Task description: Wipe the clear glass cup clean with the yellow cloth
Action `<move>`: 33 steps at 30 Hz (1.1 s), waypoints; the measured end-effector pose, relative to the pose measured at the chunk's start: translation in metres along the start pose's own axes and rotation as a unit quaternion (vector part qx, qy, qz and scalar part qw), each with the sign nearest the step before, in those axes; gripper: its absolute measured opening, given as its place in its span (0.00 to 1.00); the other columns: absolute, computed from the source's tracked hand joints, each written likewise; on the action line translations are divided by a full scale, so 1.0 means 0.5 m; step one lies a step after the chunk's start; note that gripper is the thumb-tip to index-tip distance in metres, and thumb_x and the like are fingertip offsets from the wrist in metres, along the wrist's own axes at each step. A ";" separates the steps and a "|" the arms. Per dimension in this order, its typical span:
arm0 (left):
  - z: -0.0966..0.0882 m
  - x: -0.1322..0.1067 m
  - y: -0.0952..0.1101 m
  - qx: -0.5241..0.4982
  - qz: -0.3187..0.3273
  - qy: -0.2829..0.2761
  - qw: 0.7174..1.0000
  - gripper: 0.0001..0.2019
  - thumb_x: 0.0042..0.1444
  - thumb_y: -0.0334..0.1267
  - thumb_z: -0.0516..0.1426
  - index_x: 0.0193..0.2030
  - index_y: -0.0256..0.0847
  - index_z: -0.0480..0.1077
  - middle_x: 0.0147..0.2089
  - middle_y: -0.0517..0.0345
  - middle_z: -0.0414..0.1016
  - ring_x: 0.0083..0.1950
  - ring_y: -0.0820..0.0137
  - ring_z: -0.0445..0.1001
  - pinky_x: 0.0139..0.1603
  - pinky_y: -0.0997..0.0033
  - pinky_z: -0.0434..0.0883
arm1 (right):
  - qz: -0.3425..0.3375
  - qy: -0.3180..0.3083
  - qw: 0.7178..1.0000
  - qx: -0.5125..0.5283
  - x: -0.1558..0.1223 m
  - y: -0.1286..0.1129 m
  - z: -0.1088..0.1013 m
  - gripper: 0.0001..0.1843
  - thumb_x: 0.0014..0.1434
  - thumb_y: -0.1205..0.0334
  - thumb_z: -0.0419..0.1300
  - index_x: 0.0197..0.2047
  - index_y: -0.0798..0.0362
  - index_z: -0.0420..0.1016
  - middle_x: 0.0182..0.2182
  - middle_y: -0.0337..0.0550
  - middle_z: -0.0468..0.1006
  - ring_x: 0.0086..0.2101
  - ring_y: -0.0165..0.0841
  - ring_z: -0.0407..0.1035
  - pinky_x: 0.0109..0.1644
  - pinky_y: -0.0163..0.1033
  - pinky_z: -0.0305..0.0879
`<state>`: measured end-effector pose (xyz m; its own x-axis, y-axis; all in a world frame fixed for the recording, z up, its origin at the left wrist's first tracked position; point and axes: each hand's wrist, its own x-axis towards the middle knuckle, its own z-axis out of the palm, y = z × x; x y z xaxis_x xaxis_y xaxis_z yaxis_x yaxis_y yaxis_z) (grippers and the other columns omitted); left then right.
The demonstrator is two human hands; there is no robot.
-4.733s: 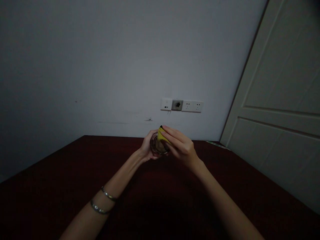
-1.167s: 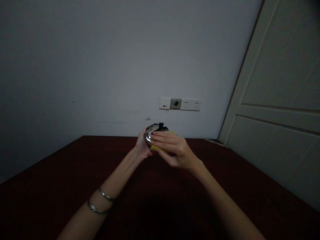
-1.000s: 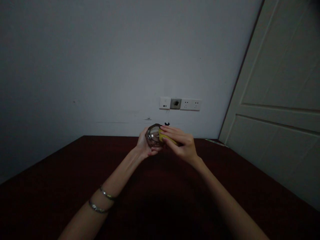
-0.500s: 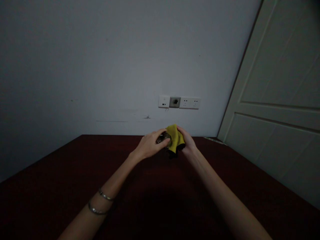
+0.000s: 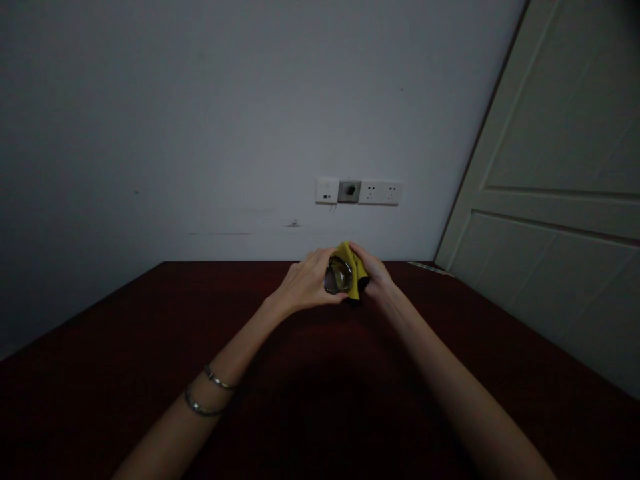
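My left hand [image 5: 305, 288] is wrapped round a small clear glass [image 5: 338, 275], held above the dark red table [image 5: 150, 347] with its round end turned towards me. My right hand [image 5: 376, 280] is closed on a yellow cloth [image 5: 351, 265] that is folded over the far and right side of the glass. Both hands meet at the middle of the view, near the table's far edge. Two silver bangles [image 5: 205, 395] sit on my left forearm.
A pale wall stands behind the table with a strip of sockets [image 5: 359, 192] just above my hands. A cream panelled door [image 5: 555, 200] fills the right side. A thin flat object [image 5: 429, 267] lies at the table's far right edge.
The glass has been turned in my left hand, from side-on with its rim showing to end-on towards me. The cloth has shifted from in front of the glass to its right side.
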<state>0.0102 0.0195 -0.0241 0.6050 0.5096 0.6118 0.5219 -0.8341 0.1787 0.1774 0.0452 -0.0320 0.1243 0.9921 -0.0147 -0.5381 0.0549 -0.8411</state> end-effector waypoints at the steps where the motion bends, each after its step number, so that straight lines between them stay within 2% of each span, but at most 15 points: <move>1: 0.003 0.000 -0.003 0.002 0.005 0.001 1.000 0.38 0.43 0.47 0.62 0.60 0.41 0.53 0.57 0.46 0.64 0.57 0.53 0.64 0.50 0.54 0.68 | 0.000 0.000 1.000 0.000 -0.002 0.002 0.002 0.06 0.55 0.64 0.60 0.27 0.54 0.75 0.23 0.38 0.79 0.22 0.28 0.70 0.29 0.32 0.70; 5: 0.016 0.003 -0.022 -0.030 0.008 0.010 0.999 0.39 0.39 0.43 0.65 0.58 0.40 0.56 0.55 0.46 0.66 0.55 0.53 0.65 0.52 0.52 0.67 | 0.003 -0.013 1.000 -0.005 -0.012 0.010 0.009 0.04 0.53 0.65 0.61 0.29 0.55 0.77 0.25 0.40 0.80 0.25 0.29 0.71 0.31 0.33 0.69; 10: 0.049 0.003 -0.054 -0.179 -0.047 0.043 0.982 0.45 0.35 0.43 0.68 0.60 0.38 0.54 0.56 0.42 0.63 0.57 0.54 0.64 0.57 0.50 0.63 | 0.004 -0.017 1.000 0.003 -0.015 0.020 0.011 0.03 0.52 0.65 0.62 0.30 0.54 0.78 0.25 0.39 0.80 0.25 0.29 0.71 0.31 0.34 0.69; 13: 0.079 0.006 -0.064 -0.289 -0.101 0.062 0.950 0.43 0.33 0.41 0.69 0.58 0.36 0.57 0.55 0.41 0.65 0.55 0.56 0.67 0.57 0.49 0.63 | -0.013 0.003 1.000 0.025 -0.007 0.024 0.006 0.03 0.53 0.65 0.62 0.30 0.53 0.78 0.26 0.37 0.80 0.25 0.27 0.71 0.32 0.32 0.69; 17: 0.110 0.010 -0.063 -0.427 -0.160 0.092 0.885 0.36 0.33 0.38 0.69 0.51 0.34 0.62 0.51 0.44 0.71 0.51 0.59 0.72 0.56 0.52 0.65 | -0.028 0.025 0.998 0.045 0.003 0.026 0.000 0.02 0.54 0.64 0.61 0.31 0.51 0.76 0.25 0.35 0.78 0.25 0.26 0.70 0.31 0.31 0.68; 19: 0.115 0.009 -0.063 -0.446 -0.160 0.090 0.876 0.34 0.33 0.37 0.69 0.49 0.34 0.63 0.50 0.44 0.73 0.50 0.60 0.73 0.55 0.53 0.66 | -0.020 0.019 0.999 0.044 0.003 0.027 -0.001 0.02 0.54 0.63 0.61 0.32 0.51 0.76 0.25 0.35 0.78 0.25 0.27 0.69 0.31 0.32 0.68; 22: 0.110 0.004 -0.071 -0.420 -0.129 0.069 0.896 0.34 0.35 0.38 0.69 0.50 0.34 0.64 0.50 0.43 0.73 0.49 0.61 0.73 0.54 0.54 0.68 | 0.013 -0.011 0.999 0.034 -0.003 0.028 0.000 0.06 0.56 0.58 0.60 0.33 0.50 0.76 0.26 0.37 0.78 0.25 0.29 0.70 0.32 0.35 0.69; 26: 0.094 -0.002 -0.085 -0.321 -0.090 0.054 0.941 0.34 0.36 0.40 0.68 0.52 0.38 0.65 0.50 0.46 0.73 0.51 0.60 0.72 0.55 0.52 0.66 | 0.041 -0.047 0.998 -0.013 -0.012 0.030 0.002 0.12 0.58 0.51 0.56 0.38 0.48 0.76 0.26 0.38 0.78 0.25 0.30 0.70 0.33 0.38 0.68; 29: 0.089 -0.002 -0.089 -0.244 -0.088 0.062 0.964 0.35 0.34 0.42 0.69 0.52 0.39 0.66 0.50 0.46 0.72 0.52 0.58 0.71 0.56 0.52 0.65 | -0.001 -0.032 0.998 -0.057 -0.013 0.037 0.006 0.15 0.57 0.50 0.55 0.40 0.49 0.77 0.28 0.40 0.78 0.28 0.32 0.71 0.35 0.39 0.68; 33: 0.099 0.002 -0.091 -0.259 -0.132 0.079 0.954 0.32 0.37 0.42 0.67 0.51 0.38 0.66 0.46 0.49 0.74 0.47 0.61 0.73 0.52 0.55 0.68 | -0.062 0.003 0.996 -0.071 -0.011 0.053 0.019 0.15 0.52 0.54 0.60 0.42 0.49 0.77 0.39 0.40 0.79 0.37 0.33 0.71 0.43 0.38 0.66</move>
<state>0.0166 0.0684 -0.0699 0.3746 0.7124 0.5934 0.2519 -0.6941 0.6743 0.1544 0.0421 -0.0488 0.1869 0.9782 0.0906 -0.3960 0.1594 -0.9043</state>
